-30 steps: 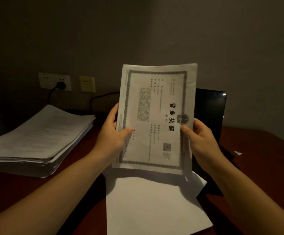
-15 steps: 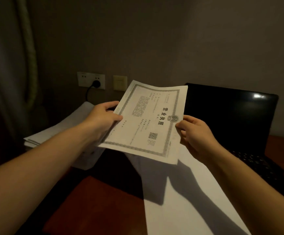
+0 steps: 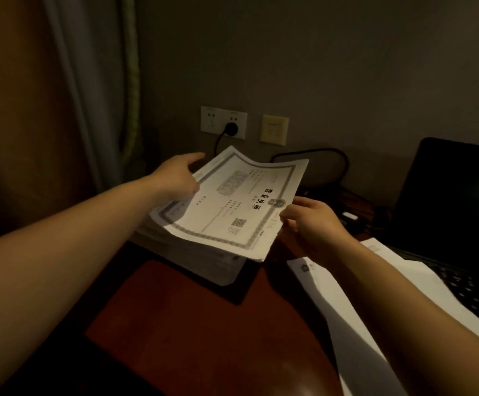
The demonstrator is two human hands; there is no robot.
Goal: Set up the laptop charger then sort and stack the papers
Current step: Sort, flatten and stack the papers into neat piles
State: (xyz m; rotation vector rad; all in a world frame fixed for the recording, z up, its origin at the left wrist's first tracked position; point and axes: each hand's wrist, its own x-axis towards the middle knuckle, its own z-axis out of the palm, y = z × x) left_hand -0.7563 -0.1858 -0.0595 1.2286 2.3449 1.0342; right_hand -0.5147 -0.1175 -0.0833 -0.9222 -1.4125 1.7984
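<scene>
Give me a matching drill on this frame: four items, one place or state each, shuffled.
Items:
1 bordered sheet
2 paper stack
3 black plug
4 laptop

Places or states:
A in the wall socket
B open at the right, screen dark
C pinched by the right hand
D on the desk, below the sheet

Pairs: 1-C; 2-D; 3-A; 4-B
</scene>
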